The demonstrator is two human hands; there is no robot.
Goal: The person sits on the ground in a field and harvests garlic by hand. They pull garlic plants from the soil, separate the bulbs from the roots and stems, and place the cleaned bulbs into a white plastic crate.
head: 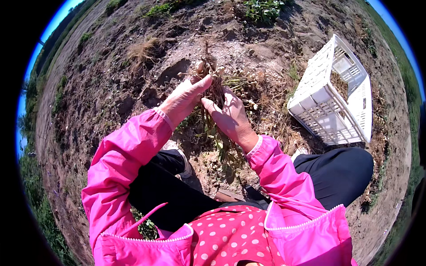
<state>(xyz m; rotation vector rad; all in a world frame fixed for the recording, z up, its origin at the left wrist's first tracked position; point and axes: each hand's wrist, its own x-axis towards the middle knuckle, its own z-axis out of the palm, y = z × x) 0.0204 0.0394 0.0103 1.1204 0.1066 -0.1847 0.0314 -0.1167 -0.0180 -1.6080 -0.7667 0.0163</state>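
A pulled-up peanut plant (pixel 209 63) is between my two hands, its roots and pale pods pointing away from me. My left hand (pixel 186 94) grips it near the pods, thumb lying along the near side. Lower down, my right hand (pixel 231 114) is closed around the stems from the right. Leafy stems (pixel 224 149) hang below the hands towards my feet. The fingers behind the plant are mostly hidden.
A white plastic crate (pixel 311 89) stands tilted on the right, with peanuts (pixel 339 84) inside. More uprooted plants and loose pods (pixel 251 101) lie just beyond my right hand. Dry clods and soil surround me. A green plant (pixel 264 10) grows at the far side.
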